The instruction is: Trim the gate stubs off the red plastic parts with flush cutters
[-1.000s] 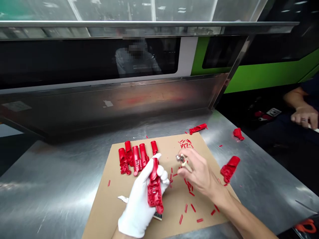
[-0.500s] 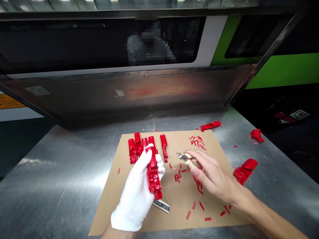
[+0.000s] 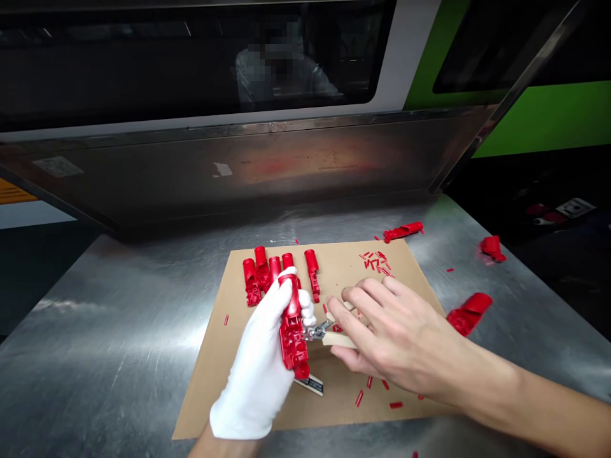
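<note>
My left hand [image 3: 258, 356], in a white glove, is closed around a red moulded plastic part [image 3: 293, 331] with a smooth round barrel at the top and a ribbed, hollow lower half. My bare right hand [image 3: 386, 324] grips nippers [image 3: 337, 339] with cream handles. Their metal jaws lie at the right side of the red part, close to my gloved fingertips; whether they touch it I cannot tell. Below my left hand, partly covered, a flat black-and-cream tool [image 3: 312, 384] rests on the cardboard sheet [image 3: 210, 381].
Several similar red parts [image 3: 249, 280] lie in a row at the cardboard's upper left. A small pile of red plastic scraps [image 3: 375, 261] is at its upper right, with more scattered near my right hand. Other red parts [image 3: 470, 313] sit on the metal table [image 3: 119, 331] to the right.
My right hand has moved left and turned, bringing the nippers' jaws beside the red part. My left hand still holds that part in nearly the same place. The view has tipped slightly downward.
</note>
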Demonstrator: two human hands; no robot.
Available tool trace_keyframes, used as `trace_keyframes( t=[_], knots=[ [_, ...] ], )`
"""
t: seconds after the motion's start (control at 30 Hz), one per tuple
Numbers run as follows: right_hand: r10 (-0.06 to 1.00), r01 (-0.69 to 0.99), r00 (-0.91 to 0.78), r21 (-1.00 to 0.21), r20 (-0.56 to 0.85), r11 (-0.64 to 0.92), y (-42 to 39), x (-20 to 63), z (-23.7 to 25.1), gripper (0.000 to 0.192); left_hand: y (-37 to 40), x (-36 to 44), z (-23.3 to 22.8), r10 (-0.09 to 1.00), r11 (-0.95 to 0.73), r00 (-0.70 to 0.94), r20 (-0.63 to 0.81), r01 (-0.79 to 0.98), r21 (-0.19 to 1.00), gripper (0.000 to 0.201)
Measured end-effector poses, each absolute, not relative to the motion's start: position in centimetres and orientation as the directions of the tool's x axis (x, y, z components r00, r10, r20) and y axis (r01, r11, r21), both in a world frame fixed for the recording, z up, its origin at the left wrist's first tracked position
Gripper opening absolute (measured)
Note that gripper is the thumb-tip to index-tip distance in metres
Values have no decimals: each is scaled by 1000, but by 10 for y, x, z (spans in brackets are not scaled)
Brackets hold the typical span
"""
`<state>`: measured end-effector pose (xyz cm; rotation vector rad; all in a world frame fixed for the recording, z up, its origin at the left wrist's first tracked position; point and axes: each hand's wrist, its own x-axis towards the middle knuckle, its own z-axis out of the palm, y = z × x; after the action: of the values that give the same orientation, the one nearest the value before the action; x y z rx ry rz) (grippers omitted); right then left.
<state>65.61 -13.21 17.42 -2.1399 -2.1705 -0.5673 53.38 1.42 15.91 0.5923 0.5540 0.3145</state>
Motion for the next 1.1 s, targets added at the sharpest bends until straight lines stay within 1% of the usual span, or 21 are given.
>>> trace_keyframes(
  t=[0.07,0.2,0.27,0.4,0.53,0.67,0.83,0.97,1.1],
  knots=[
    [965,967,-50,256,258,-18,-131,652,177,41,13,534,159,454,768,804,-384,-135,626,18],
    [971,936,-41,349,235,-45,-128,641,181,40,10,536,158,493,730,770,-405,-113,675,12],
    [971,916,-40,397,235,-58,-127,638,182,38,9,539,158,507,707,767,-392,-110,698,12],
    [971,895,-51,443,234,-60,-125,637,180,36,8,544,161,533,663,764,-364,-110,740,16],
    [960,896,-48,437,277,-82,-127,638,176,39,8,544,162,533,609,782,-323,-89,788,22],
    [947,890,-51,445,318,-101,-131,639,170,36,10,544,157,516,538,815,-263,-69,840,23],
    [936,895,-67,436,344,-97,-133,646,158,37,11,545,151,511,516,818,-265,-46,855,25],
    [944,895,-63,436,325,-90,-134,649,156,33,10,550,148,502,523,819,-278,-32,852,24],
    [961,917,-20,387,277,-93,-134,648,161,34,9,553,148,487,520,829,-273,-24,854,22]
  ],
)
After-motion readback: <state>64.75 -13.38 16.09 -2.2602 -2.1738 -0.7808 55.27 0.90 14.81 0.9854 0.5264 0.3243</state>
